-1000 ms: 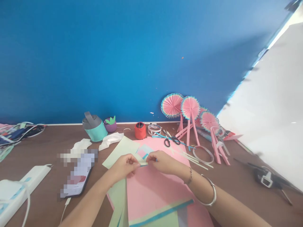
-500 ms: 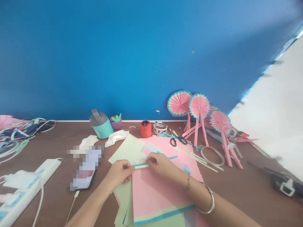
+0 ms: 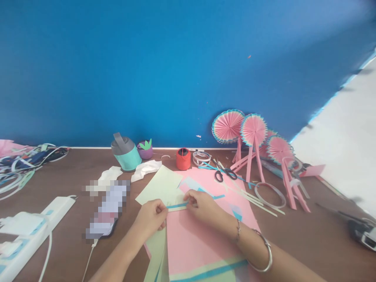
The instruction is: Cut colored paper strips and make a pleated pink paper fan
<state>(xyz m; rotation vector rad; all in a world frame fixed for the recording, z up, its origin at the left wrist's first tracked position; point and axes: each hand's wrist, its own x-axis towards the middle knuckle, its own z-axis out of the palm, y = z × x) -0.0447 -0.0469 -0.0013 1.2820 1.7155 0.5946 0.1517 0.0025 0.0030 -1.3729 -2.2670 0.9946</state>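
Observation:
My left hand [image 3: 151,218] and my right hand [image 3: 202,205] each pinch one end of a thin blue and pale-green paper strip [image 3: 178,205], stretched between them. The strip lies over a pink paper sheet [image 3: 196,239] that sits on light green sheets [image 3: 160,186] on the brown floor. A second blue strip [image 3: 216,196] lies on the pink sheet just beyond my right hand. My right wrist wears a silver bangle [image 3: 263,256] and a thin bracelet.
Black-handled scissors [image 3: 225,174], a red spool [image 3: 183,158], tape rolls [image 3: 201,157] and pink paper fans on sticks [image 3: 252,133] stand by the blue wall. A teal jug [image 3: 125,152], white cloth, a phone [image 3: 107,211], a power strip [image 3: 32,231] and cables lie left.
The strip between my hands has been drawn out longer and now shows its blue edge. The view has shifted, so everything sits a little more to the right.

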